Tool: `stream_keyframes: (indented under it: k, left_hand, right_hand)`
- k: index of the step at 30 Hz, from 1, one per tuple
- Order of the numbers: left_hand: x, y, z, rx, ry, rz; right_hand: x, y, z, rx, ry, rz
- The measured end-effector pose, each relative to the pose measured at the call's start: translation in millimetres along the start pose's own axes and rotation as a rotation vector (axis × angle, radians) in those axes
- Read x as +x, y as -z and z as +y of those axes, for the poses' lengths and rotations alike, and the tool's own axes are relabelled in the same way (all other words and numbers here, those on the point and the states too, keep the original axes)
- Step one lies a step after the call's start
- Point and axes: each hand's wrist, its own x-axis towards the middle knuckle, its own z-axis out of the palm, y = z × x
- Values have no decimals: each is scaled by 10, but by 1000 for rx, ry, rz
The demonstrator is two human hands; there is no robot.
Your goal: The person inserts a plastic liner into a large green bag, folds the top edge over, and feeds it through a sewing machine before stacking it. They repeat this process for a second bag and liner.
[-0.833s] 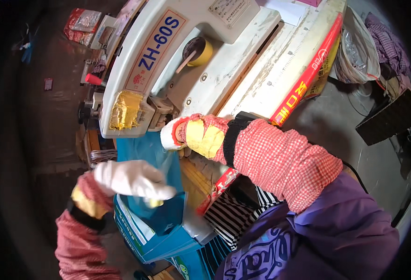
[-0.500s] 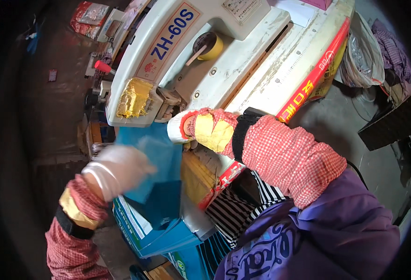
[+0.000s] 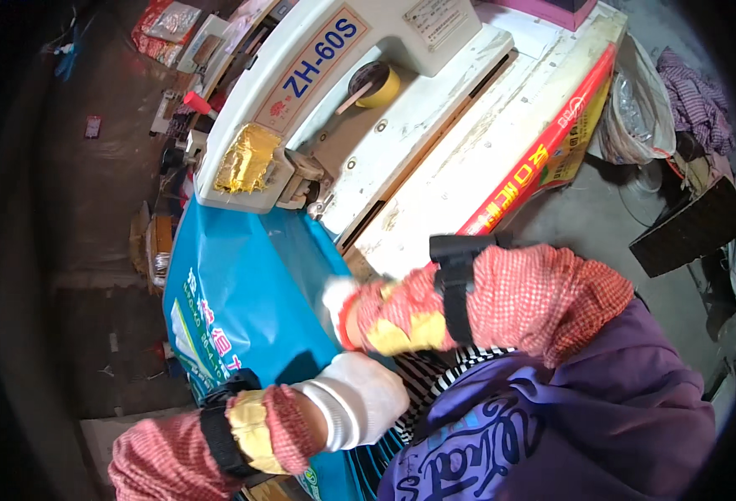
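Observation:
A blue printed plastic sack (image 3: pixel 255 288) hangs from under the head of a white sewing machine (image 3: pixel 247 108) down toward my lap. My left hand (image 3: pixel 368 397), in a white knitted glove, is closed at the sack's near right edge; its fingertips are turned away from view. Just above it, my right hand (image 3: pixel 340 305) lies at the sack's right side, beside the machine bed. Its white glove with a red cuff is smeared by motion, so its fingers do not show clearly. Both forearms wear red checked sleeves with black straps.
A yellow tape roll (image 3: pixel 380 88) with a stick in it sits on the machine bed. Along the worktable's front runs a red printed strip (image 3: pixel 514 188). A white bag (image 3: pixel 635 113) and a dark box (image 3: pixel 693 225) stand at the right. A red-handled tool (image 3: pixel 197 102) lies beyond the machine.
My left hand has moved right and nearer to me. My right hand has drawn back from the needle area. The blue sack now spreads out below the machine head, its printed side showing.

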Motion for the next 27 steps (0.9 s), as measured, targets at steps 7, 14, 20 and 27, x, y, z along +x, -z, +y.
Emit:
stream_keyframes:
  k: [7, 14, 20, 27]
  left_hand:
    - [-123, -321, -70, -255, 96, 426]
    - [-82, -503, 37, -113, 117, 511]
    - [-134, -597, 224, 27, 101, 637]
    - [-51, -534, -14, 202, -237, 635]
  right_hand:
    - [550, 191, 645, 1721, 936, -109]
    - [974, 428, 748, 1180, 687, -910]
    - [822, 307, 569, 1091, 776, -851]
    - [471, -110, -560, 854, 193, -758]
